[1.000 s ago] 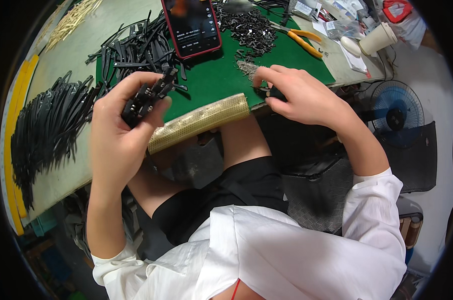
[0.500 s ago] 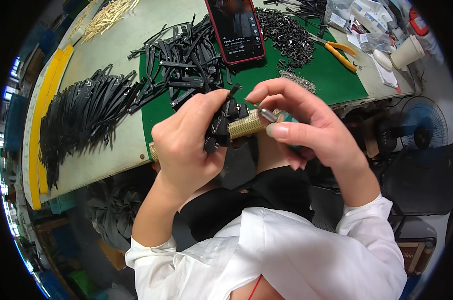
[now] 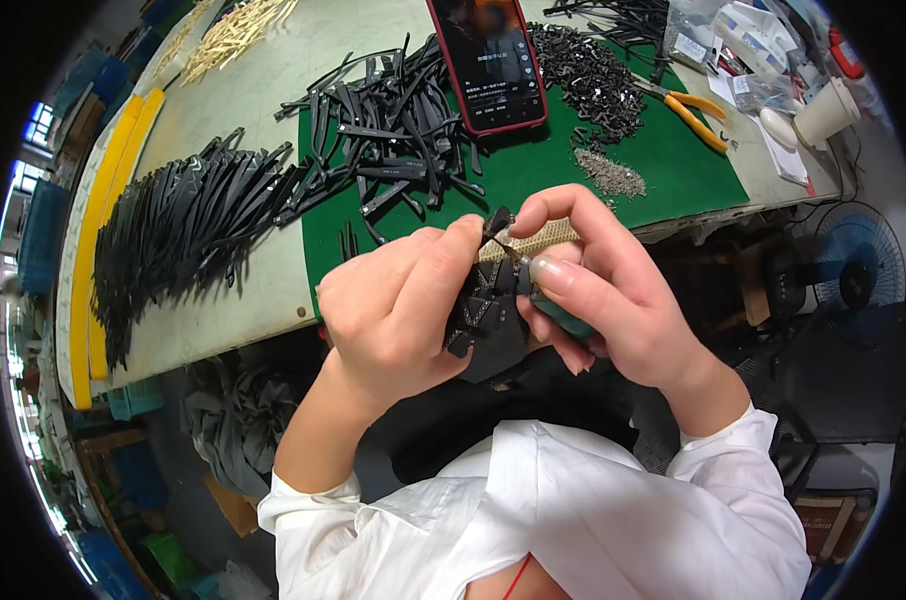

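My left hand (image 3: 398, 305) grips a bundle of black plastic strip parts (image 3: 478, 305), held up over my lap in front of the table edge. My right hand (image 3: 593, 285) pinches a tiny metal piece (image 3: 518, 255) between thumb and forefinger, right at the top end of one black part. Both hands touch at the bundle. Behind them, a padded beige strip (image 3: 543, 235) runs along the front edge of the green mat (image 3: 533, 175).
Loose black strips (image 3: 393, 120) lie piled on the mat, and a larger fan of them (image 3: 183, 230) on the pale tabletop. A red-cased phone (image 3: 488, 60), small black pieces (image 3: 583, 70), a heap of tiny metal bits (image 3: 613, 178), orange-handled pliers (image 3: 688, 105) and a paper cup (image 3: 823, 112) sit further back. A fan (image 3: 853, 280) stands at the right.
My left hand brought the black bundle from the table edge toward my lap. My right hand left the mat and came in to meet it with the small metal piece.
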The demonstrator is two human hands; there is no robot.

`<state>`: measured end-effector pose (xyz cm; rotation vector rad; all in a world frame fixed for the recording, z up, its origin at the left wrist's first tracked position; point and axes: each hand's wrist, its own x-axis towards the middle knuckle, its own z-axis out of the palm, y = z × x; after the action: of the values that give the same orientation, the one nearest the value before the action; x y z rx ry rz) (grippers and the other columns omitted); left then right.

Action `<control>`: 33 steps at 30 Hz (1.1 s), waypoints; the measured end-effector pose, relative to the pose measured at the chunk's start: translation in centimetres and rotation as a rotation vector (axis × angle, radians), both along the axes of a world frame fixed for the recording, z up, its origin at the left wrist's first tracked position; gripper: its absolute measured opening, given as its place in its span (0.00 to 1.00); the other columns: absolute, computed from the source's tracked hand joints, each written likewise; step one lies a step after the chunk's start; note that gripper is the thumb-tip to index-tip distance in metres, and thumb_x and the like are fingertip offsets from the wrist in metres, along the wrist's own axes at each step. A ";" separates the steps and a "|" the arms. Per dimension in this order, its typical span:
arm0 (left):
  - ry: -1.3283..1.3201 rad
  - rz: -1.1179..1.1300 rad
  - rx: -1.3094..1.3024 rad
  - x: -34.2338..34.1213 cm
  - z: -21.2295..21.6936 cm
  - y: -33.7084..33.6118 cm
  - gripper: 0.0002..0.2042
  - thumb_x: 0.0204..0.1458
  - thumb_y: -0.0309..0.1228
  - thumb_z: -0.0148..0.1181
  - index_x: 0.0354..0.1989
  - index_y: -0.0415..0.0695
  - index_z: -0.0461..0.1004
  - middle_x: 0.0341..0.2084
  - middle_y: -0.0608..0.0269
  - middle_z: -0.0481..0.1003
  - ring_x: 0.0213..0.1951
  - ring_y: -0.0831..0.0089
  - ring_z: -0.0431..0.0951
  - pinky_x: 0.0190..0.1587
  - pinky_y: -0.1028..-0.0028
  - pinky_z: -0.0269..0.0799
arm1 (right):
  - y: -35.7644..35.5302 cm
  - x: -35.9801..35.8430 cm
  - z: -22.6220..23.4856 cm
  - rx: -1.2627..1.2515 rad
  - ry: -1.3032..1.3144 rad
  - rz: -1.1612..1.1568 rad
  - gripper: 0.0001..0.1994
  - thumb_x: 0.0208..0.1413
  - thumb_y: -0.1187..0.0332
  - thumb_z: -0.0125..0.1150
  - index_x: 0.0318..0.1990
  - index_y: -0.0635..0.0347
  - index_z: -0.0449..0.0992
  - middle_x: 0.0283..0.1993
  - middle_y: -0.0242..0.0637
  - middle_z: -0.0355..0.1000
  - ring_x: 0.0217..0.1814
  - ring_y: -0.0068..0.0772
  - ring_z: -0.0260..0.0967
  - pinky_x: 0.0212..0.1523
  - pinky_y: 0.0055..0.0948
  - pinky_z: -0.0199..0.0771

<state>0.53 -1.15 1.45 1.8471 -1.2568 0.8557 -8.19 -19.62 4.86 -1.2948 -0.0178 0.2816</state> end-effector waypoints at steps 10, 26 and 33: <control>0.157 0.075 0.258 0.2 -0.1 0.7 0.18 0.32 0.20 0.64 0.37 0.38 0.73 0.20 0.61 0.71 0.20 0.63 0.75 0.20 0.68 0.67 | 1.5 1.0 -4.2 -1.019 -0.662 -0.291 0.23 0.58 0.76 0.56 0.60 0.67 0.59 0.32 0.47 0.74 0.27 0.45 0.75 0.29 0.35 0.72; 0.380 0.617 0.628 15.2 0.1 -3.2 0.18 0.42 0.41 0.65 0.29 0.34 0.79 0.28 0.41 0.79 0.35 0.45 0.80 0.43 0.56 0.76 | -2.4 -0.4 -5.0 -0.961 -0.476 -0.319 0.24 0.54 0.69 0.67 0.56 0.59 0.65 0.33 0.47 0.76 0.33 0.50 0.78 0.34 0.38 0.76; 0.412 0.646 0.741 17.2 0.4 -4.3 0.17 0.38 0.36 0.66 0.33 0.34 0.80 0.29 0.42 0.80 0.36 0.47 0.81 0.42 0.58 0.77 | -3.8 -0.7 -5.1 -0.992 -0.471 -0.335 0.20 0.53 0.70 0.66 0.53 0.59 0.69 0.32 0.45 0.75 0.33 0.48 0.78 0.34 0.36 0.75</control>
<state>17.71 -5.45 1.83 2.9268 -0.7458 0.2603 -8.84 -23.37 -0.19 -2.2910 -0.0662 -0.3672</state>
